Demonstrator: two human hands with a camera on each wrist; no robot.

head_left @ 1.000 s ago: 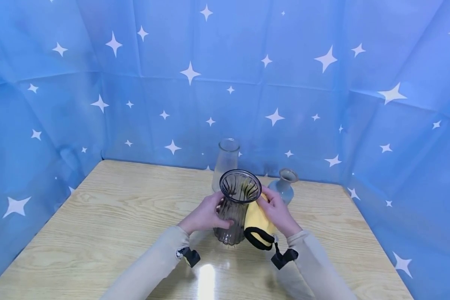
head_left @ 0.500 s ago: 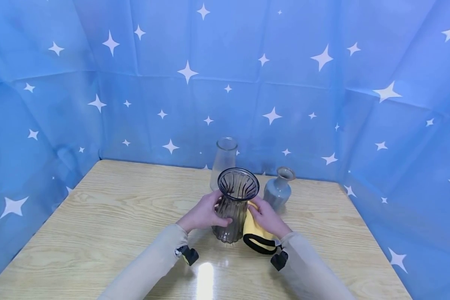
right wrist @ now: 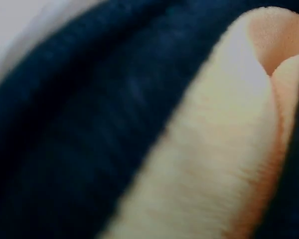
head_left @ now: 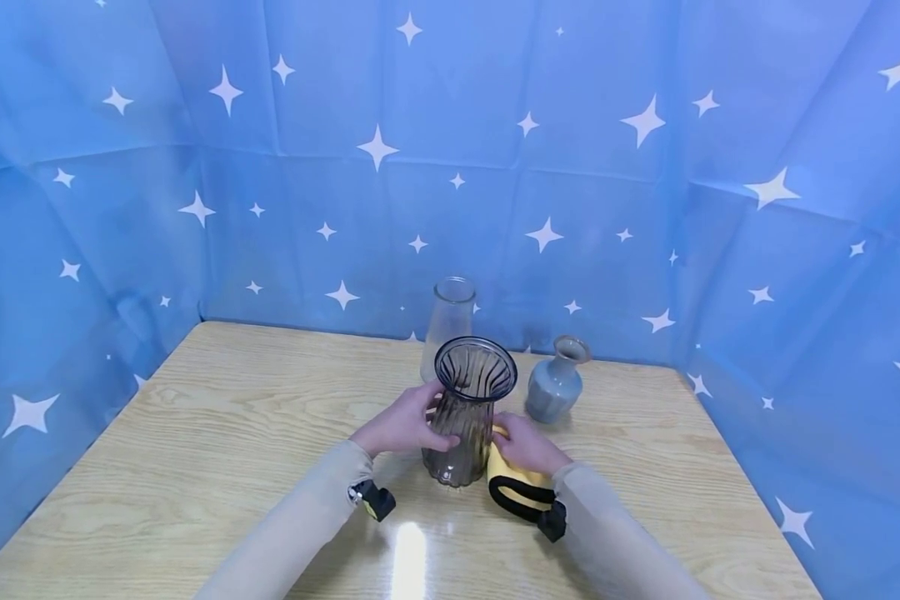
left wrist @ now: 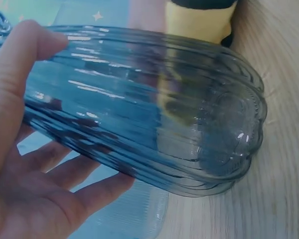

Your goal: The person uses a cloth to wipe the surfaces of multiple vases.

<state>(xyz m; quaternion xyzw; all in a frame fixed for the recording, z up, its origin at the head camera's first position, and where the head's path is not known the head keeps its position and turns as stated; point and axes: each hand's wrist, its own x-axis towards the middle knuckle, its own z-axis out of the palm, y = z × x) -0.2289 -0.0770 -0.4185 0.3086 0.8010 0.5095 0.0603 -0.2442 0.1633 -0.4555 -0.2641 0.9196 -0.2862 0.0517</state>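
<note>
My left hand (head_left: 412, 422) grips a smoky ribbed glass vase (head_left: 461, 442) from its left side. In the left wrist view the thumb lies over the near side of the vase (left wrist: 139, 109) and the fingers reach round beneath. The vase is upright in the head view, its wide dark rim facing up. My right hand (head_left: 527, 444) holds a yellow cloth with black edging (head_left: 521, 493) against the vase's right side; the fingertips are partly hidden behind the glass. Folds of the cloth (right wrist: 199, 164) fill the right wrist view, hiding that hand there.
A clear glass vase (head_left: 448, 321) stands behind the smoky one, partly covered by it. To the right rear is a small blue-grey vase (head_left: 555, 389). The wooden table (head_left: 270, 400) meets a blue star-patterned curtain (head_left: 480, 108) at its back and sides.
My right hand has slid down the smoky vase's right side with the cloth, from near the rim to lower on the body. The left hand keeps its grip, and the blue-grey vase shows more fully.
</note>
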